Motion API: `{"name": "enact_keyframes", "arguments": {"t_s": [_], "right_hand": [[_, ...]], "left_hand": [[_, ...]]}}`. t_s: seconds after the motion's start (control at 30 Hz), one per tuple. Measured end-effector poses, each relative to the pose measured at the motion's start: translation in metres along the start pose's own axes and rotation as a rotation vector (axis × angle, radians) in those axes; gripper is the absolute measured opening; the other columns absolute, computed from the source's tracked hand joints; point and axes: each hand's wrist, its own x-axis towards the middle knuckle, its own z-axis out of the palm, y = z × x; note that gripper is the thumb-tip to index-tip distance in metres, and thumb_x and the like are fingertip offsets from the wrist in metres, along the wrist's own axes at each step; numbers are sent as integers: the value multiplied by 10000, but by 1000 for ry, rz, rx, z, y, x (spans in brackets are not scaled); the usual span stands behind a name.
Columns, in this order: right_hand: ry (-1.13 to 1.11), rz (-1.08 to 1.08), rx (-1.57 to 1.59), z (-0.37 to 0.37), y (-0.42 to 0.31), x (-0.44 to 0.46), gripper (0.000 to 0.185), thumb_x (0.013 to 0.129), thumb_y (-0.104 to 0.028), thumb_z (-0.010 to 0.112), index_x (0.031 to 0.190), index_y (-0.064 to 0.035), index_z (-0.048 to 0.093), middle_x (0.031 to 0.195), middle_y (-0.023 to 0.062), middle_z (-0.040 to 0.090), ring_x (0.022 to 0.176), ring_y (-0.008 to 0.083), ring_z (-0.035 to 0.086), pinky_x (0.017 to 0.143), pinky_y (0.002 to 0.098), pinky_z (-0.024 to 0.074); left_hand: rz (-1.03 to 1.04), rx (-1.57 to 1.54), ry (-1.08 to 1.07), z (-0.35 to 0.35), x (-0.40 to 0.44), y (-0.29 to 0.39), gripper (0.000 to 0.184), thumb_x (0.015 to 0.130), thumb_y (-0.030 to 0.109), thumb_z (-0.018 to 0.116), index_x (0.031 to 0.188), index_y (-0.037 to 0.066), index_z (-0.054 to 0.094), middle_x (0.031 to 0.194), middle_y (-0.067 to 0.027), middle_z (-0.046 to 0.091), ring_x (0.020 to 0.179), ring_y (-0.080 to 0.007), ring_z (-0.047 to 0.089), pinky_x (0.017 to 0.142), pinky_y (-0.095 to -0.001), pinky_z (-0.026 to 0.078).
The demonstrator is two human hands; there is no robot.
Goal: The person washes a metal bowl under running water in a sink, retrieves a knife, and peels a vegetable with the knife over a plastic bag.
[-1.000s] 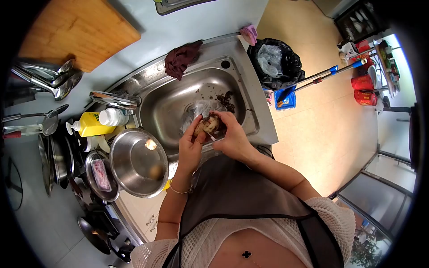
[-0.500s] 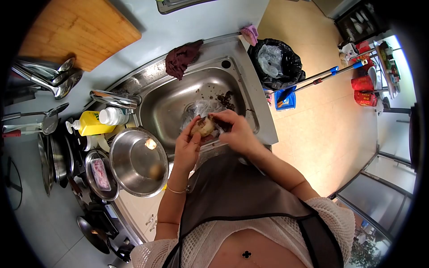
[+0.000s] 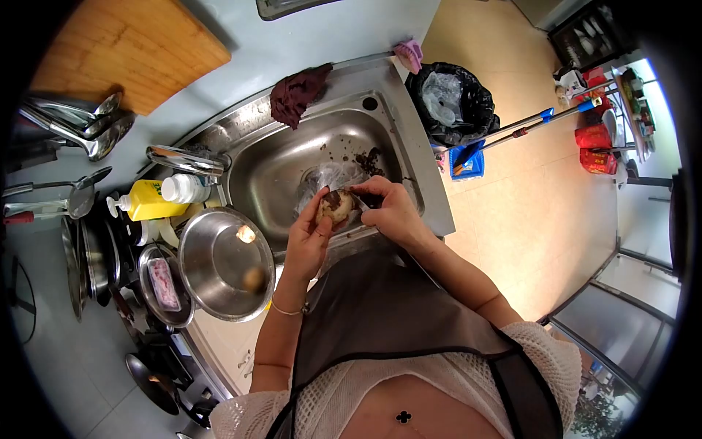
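Over the near edge of the sink point(image 3: 252, 192), my left hand point(image 3: 308, 238) is closed around a partly peeled root vegetable point(image 3: 335, 211), with brown skin left on its upper part and pale flesh below. My right hand point(image 3: 395, 212) is closed on a small bladed tool point(image 3: 361, 202) against the vegetable's right side; the fingers hide most of the tool, so its exact kind is unclear. Beneath the hands, a crumpled clear plastic bag point(image 3: 329, 178) lies in the basin. Dark peelings point(image 3: 371, 159) are scattered at its right.
A steel bowl point(image 3: 212, 282) holding a roundish brown item stands left of the sink. Beside it are a yellow pump bottle point(image 3: 151, 201) and a faucet point(image 3: 186, 159). A dark red cloth point(image 3: 296, 95) drapes over the sink's back edge. A black-lined trash bin point(image 3: 475, 110) stands right.
My right hand has shifted slightly and its fingers are angled differently against the vegetable. The vegetable has turned a little in my left hand, showing more brown skin on top.
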Motion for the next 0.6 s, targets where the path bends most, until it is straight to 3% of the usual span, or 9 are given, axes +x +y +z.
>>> {"name": "enact_keyframes", "arguments": {"t_s": [0.1,0.17,0.2,0.3,0.37,0.4,0.43,0.53,0.6], "right_hand": [[0,41,138,7,-5,-2,394,568,59,559,960,39,592,907,93,535,906,182,539,797,252,421],[142,-31,148,19,-6,-6,420,569,64,556,988,39,579,905,95,533,911,186,539,803,256,424],[142,-32,149,23,-9,-8,420,569,64,556,988,39,579,905,95,533,911,186,539,803,256,424],[235,-192,-195,22,-12,-9,448,565,53,563,1012,37,566,914,97,538,918,195,535,795,259,428],[40,-64,-84,5,-1,1,455,558,38,567,1014,47,560,919,122,541,915,220,534,780,259,431],[-35,147,142,-4,-6,4,452,557,18,569,1008,52,559,926,142,543,912,249,533,786,278,428],[-35,147,141,-4,-6,4,452,557,18,569,1008,52,559,926,142,543,912,249,533,786,278,428],[0,-3,-30,9,-3,-1,454,564,18,563,1015,60,552,915,133,542,905,242,534,782,270,423],[239,-260,-107,27,-9,-8,443,563,18,560,1005,48,559,903,116,537,887,226,533,780,270,419]], "left_hand": [[5,51,44,5,1,0,454,879,105,464,1286,-7,298,1213,-123,432,1081,-217,467,928,-359,390],[28,110,82,5,1,-1,449,877,86,463,1286,-6,302,1206,-123,438,1073,-212,473,919,-356,399],[85,271,86,4,3,-3,459,868,66,475,1291,4,309,1184,-112,463,1053,-190,483,914,-323,393],[121,419,72,6,3,1,476,851,34,492,1295,13,321,1155,-100,495,1027,-155,490,901,-277,383],[97,406,62,4,1,2,481,844,22,496,1294,12,325,1148,-99,501,1022,-142,488,894,-263,378],[103,363,60,1,1,-2,485,843,14,491,1297,13,321,1149,-99,500,1020,-141,487,893,-264,378],[111,319,58,-1,1,-4,489,842,7,487,1300,15,316,1150,-99,498,1018,-141,487,892,-266,379],[138,355,139,-1,2,-10,481,844,9,484,1296,12,320,1145,-100,504,1020,-146,492,902,-270,375],[141,380,115,2,3,-8,481,845,8,479,1297,9,314,1157,-103,493,1033,-150,486,905,-274,375]]}}
